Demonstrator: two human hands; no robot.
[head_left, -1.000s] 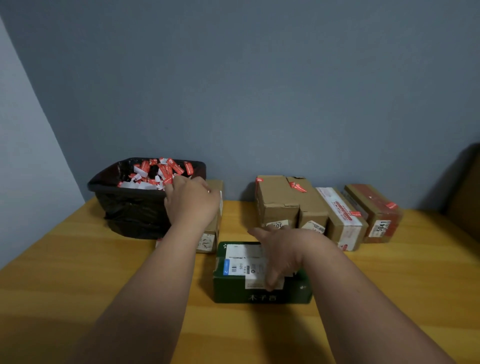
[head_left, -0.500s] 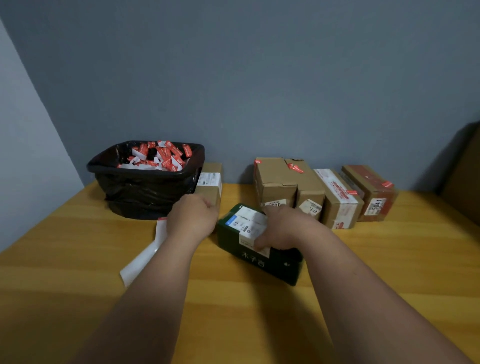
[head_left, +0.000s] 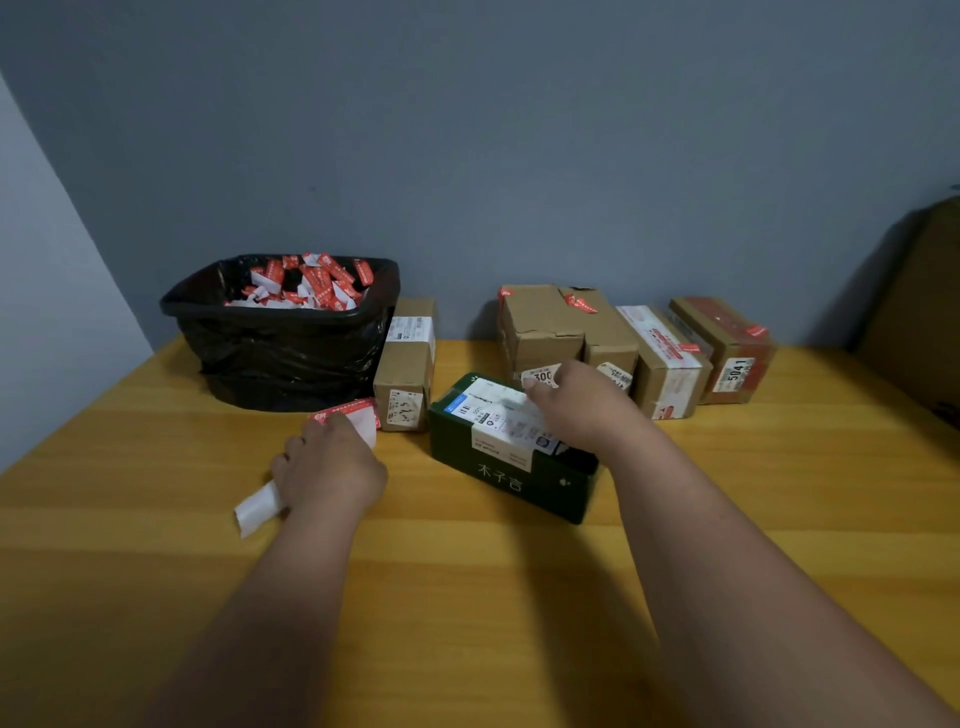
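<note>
My left hand (head_left: 330, 467) clasps the white label strip (head_left: 257, 506) low over the wooden table (head_left: 156, 571), near the black bin (head_left: 280, 358). My right hand (head_left: 576, 410) grasps the top of the green box (head_left: 498, 480), which sits angled just beside a brown carton (head_left: 405, 374).

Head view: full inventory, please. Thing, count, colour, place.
table: 1, yellow wood, fills foreground
bin: 1, black, bag-lined, back left
label scraps: many, red and white, inside bin
lone cardboard box: 1, brown, just right of bin
row of cardboard boxes: apparently 4, brown, some red tape, back right by wall
green box: 1, dark green, centre
shipping label: at least 1, white, green box's top, lapping its front
paper strip: 1, white with red end, under left hand
large brown object: 1, right edge, cut off
left hand: grips paper strip
right hand: on top of green box; grip hidden
</note>
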